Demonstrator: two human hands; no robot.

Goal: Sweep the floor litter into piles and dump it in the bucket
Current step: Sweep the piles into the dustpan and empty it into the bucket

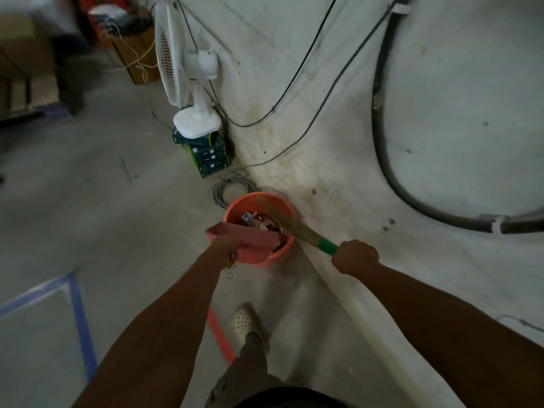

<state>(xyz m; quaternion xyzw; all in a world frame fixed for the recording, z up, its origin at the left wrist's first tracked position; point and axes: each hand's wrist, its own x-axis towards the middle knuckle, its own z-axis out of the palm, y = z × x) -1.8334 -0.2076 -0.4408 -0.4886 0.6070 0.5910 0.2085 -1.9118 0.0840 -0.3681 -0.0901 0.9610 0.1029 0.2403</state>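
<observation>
i note left hand (225,245) gripping dustpan (250,235) tipped over bucket (282,207), right hand (354,256) clamped on broom (297,228); litter may spill past the near rim.

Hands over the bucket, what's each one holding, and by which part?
The left hand grips the pink dustpan at its near end, tipped over the bucket; right hand grips the broom by its green handle.

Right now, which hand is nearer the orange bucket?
Left. The left hand holds the pink dustpan at the near rim of the orange bucket; the right hand grips the broom handle off to its right, clear of it.
</observation>
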